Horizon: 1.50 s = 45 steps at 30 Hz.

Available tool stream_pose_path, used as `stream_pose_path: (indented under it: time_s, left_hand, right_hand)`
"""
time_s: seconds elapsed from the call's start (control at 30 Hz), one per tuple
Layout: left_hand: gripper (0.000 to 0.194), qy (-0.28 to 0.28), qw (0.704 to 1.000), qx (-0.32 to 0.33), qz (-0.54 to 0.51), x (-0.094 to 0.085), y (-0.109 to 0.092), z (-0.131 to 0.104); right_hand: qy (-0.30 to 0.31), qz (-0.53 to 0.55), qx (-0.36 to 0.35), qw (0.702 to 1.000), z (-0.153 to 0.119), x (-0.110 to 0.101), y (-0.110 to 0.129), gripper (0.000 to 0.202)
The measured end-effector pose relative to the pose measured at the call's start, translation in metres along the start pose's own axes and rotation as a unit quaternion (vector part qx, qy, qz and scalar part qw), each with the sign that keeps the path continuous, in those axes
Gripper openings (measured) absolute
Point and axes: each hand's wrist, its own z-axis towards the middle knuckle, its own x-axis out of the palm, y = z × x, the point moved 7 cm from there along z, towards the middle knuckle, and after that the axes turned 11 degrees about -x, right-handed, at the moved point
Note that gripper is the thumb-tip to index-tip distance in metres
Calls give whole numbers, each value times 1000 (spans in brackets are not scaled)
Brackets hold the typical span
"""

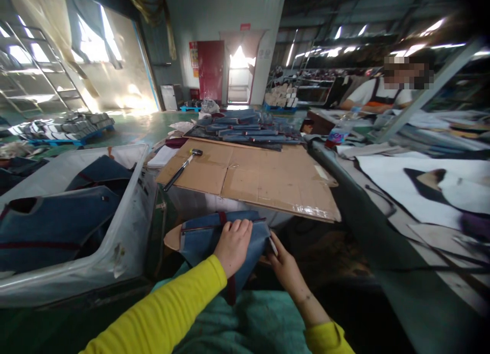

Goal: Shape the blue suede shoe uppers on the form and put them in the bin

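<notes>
I have the blue denim piece in front of my body, above the green cloth over my lap, its tan rounded end pointing left. My left hand lies across the top of it, fingers bent and close together, touching the denim near the dark red band; the thumb is hidden, so I cannot tell whether that grip is clamped. My right hand is at the piece's right edge, its grip closed on a slim pale item that I cannot identify. Just beyond, a hammer rests on the cardboard sheet. More denim pieces lie in the white bin to my left.
</notes>
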Motion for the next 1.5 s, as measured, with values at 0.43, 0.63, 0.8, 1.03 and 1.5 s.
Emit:
stream_pose_path:
  time_s: [0.43, 0.63, 0.8, 1.03, 1.5]
  left_hand:
    - [25, 30, 999, 10, -30, 10, -18, 32]
    - [38, 26, 999, 29, -25, 16, -25, 37]
    - [33, 25, 999, 26, -37, 17, -20, 34]
    - [31, 28, 998, -2, -62, 17, -7, 25]
    - [30, 24, 999, -36, -29, -5, 38, -9]
  right_hand:
    - [9, -68, -92, 993, -2, -16, 20, 58]
    - [-10, -221, -63, 973, 18, -39, 36, 53]
    - [-16, -308, -172, 935, 41, -33, 70, 41]
    - [14, -363, -181, 914, 54, -5, 68, 35]
    - [58, -374, -177, 908, 36, 49, 108, 39]
